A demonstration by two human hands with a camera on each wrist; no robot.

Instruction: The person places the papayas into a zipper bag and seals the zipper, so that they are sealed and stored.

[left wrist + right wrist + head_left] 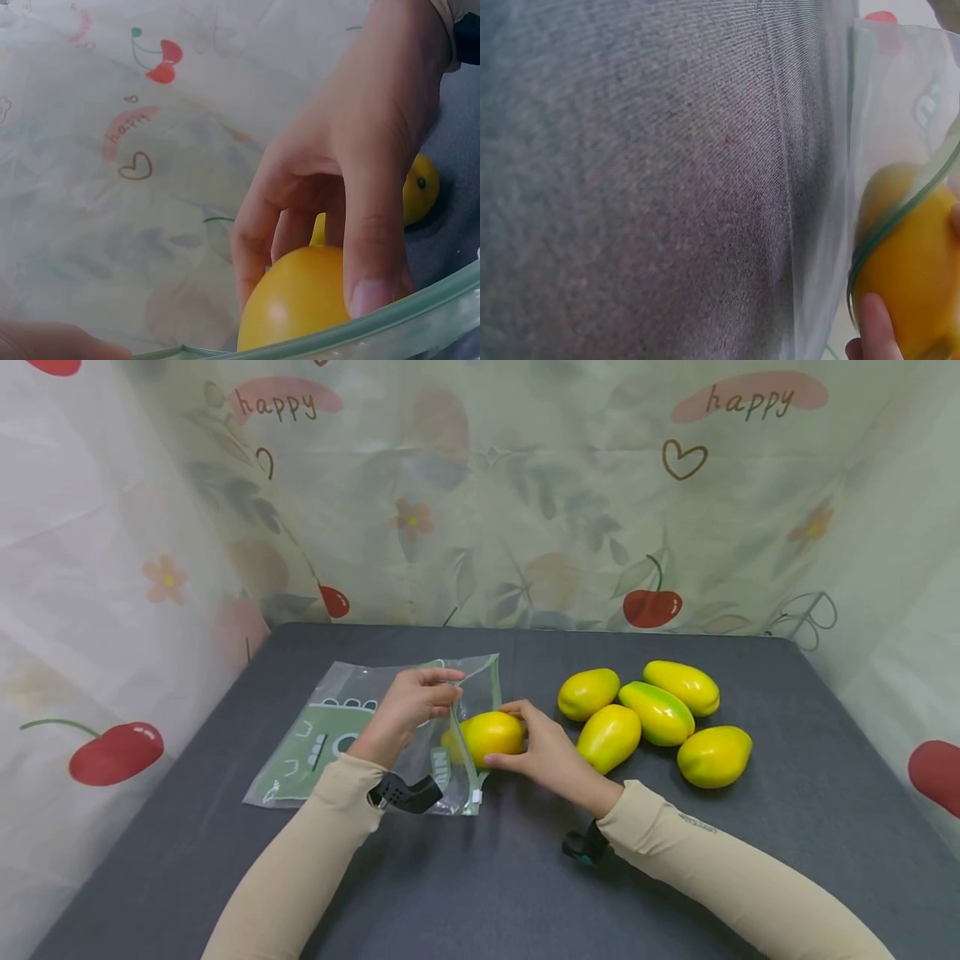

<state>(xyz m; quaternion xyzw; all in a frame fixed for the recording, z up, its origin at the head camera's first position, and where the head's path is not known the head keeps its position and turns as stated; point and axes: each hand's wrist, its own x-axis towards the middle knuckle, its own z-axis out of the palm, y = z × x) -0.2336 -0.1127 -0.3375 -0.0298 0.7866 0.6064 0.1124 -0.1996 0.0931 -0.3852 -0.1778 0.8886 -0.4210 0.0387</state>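
A clear zip bag [427,785] with a green printed panel lies on the dark table, its mouth toward the right. My left hand [408,706] pinches the upper edge of the mouth and lifts it. In my right hand [551,752] is a yellow mango [498,737], gripped between thumb and fingers at its right end. The mango's left end is inside the bag mouth, behind the clear film. In the left wrist view the right hand's thumb and fingers straddle the mango [296,296] beside the bag's green zip edge [375,322].
To the right lie several more mangoes: one at the back left [588,693], one greenish [657,713], one nearest the right hand [610,737], one at the far back [682,687] and one at the right [714,757]. A patterned curtain [495,527] hangs behind the table [510,893].
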